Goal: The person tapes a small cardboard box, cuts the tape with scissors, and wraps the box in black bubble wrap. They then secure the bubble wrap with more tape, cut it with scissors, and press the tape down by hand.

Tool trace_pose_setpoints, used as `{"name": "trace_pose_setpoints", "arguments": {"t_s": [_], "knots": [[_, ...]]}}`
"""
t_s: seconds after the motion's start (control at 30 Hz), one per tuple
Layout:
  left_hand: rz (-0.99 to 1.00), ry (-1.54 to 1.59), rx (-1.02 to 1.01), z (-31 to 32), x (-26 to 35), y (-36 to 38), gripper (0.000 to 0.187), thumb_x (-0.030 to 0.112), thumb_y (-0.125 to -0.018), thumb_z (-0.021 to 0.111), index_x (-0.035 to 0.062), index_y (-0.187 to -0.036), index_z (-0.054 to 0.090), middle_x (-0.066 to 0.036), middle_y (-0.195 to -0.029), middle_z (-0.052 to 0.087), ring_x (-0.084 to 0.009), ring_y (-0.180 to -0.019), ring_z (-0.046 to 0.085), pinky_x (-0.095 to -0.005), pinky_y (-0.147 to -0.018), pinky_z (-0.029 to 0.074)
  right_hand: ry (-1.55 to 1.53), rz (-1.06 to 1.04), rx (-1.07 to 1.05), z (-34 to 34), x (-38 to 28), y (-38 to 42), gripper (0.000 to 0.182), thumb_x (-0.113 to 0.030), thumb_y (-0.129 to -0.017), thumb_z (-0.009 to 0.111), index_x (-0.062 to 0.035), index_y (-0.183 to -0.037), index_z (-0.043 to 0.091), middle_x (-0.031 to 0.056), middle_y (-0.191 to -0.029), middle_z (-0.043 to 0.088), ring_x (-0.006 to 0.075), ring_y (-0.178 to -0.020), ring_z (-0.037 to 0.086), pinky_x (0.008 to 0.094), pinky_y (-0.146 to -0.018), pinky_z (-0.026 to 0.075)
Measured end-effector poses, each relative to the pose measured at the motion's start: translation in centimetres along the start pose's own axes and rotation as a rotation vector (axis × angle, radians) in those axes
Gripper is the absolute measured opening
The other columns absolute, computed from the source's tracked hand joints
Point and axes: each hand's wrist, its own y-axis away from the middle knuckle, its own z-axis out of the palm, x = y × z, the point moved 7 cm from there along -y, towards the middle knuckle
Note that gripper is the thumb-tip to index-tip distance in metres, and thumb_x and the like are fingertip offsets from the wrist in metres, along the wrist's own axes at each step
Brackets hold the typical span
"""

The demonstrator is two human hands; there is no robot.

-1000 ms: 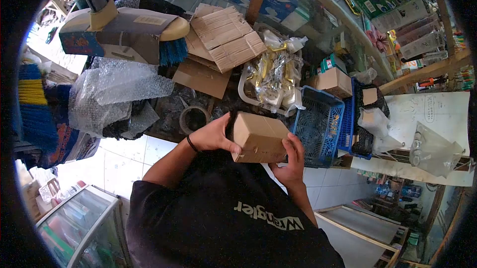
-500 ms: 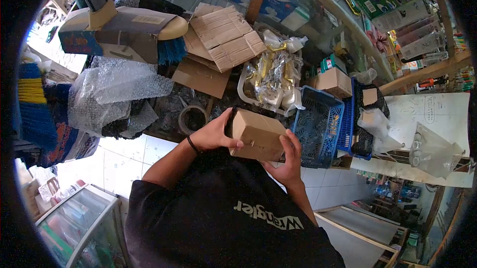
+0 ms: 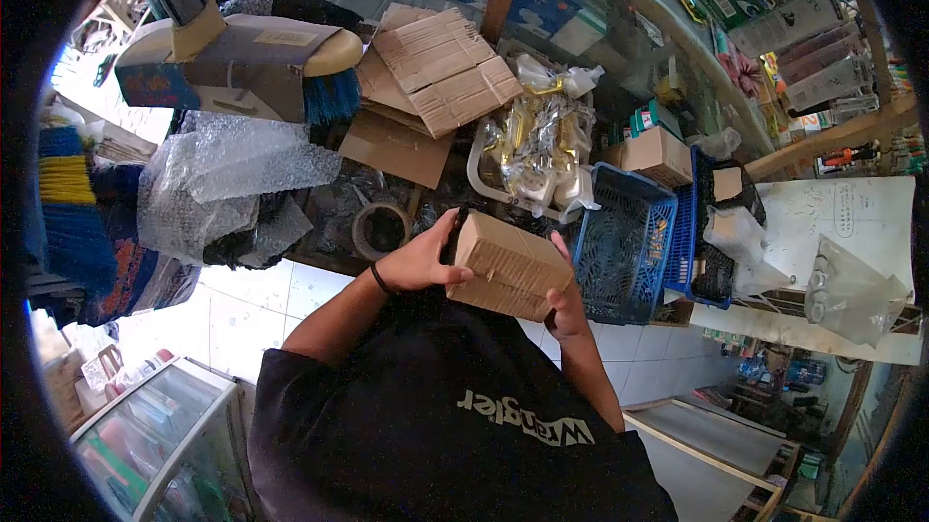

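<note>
Close in front of my chest I hold a brown cardboard box (image 3: pixel 511 268), with ridged cardboard along its near side. My left hand (image 3: pixel 426 256), a black band on its wrist, grips the left end, where some dark material shows behind the fingers. At the right end, my right hand (image 3: pixel 565 299) is pressed with its thumb on the near side; most of its other fingers are hidden behind the box. A roll of tape (image 3: pixel 379 230) lies on the table just beyond my left hand.
Beyond the box are flattened cardboard pieces (image 3: pixel 440 67) and a white tray (image 3: pixel 476 174) of plastic-wrapped, gold-coloured items. A blue basket (image 3: pixel 624 241) stands to the right. Bubble wrap (image 3: pixel 232 174) and a blue-bristled broom (image 3: pixel 242 67) are on the left.
My right hand has shifted from the box's lower right corner round to its right end, its thumb now on the near side. The box has tilted slightly, and my left hand keeps its hold.
</note>
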Motion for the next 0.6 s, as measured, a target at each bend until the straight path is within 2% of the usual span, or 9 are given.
{"name": "trace_pose_setpoints", "arguments": {"t_s": [0.17, 0.37, 0.6], "knots": [[0.008, 0.017, 0.033, 0.5, -0.1, -0.2, 0.093, 0.023, -0.071, 0.070, -0.0015, -0.135, 0.008, -0.015, -0.130, 0.032, -0.0223, -0.122, 0.030, -0.0311, -0.103, 0.024, -0.018, 0.006, -0.006, 0.1, 0.7, -0.4, 0.101, -0.044, -0.064, 0.073, -0.0042, -0.138, 0.017, 0.0121, -0.128, 0.034, 0.0232, -0.120, 0.034, 0.0390, -0.101, 0.028], [0.104, -0.045, -0.002, 0.8, 0.3, -0.8, 0.094, 0.023, -0.071, 0.070, 0.0068, -0.138, 0.007, -0.016, -0.133, 0.029, -0.0234, -0.123, 0.029, -0.0333, -0.103, 0.024, -0.092, -0.003, 0.032, 0.5, 0.5, -0.4, 0.097, -0.037, -0.065, 0.073, -0.0041, -0.138, 0.017, 0.0115, -0.127, 0.035, 0.0232, -0.118, 0.037, 0.0386, -0.100, 0.030], [0.179, -0.065, -0.026, 1.2, 1.6, -0.7, 0.096, 0.027, -0.071, 0.072, 0.0054, -0.138, 0.007, -0.015, -0.134, 0.028, -0.0233, -0.125, 0.027, -0.0332, -0.104, 0.022, -0.097, 0.004, 0.049, 0.0, 0.8, 0.0, 0.096, -0.032, -0.062, 0.075, -0.0039, -0.135, 0.019, 0.0115, -0.127, 0.036, 0.0235, -0.118, 0.038, 0.0390, -0.099, 0.032]]}}
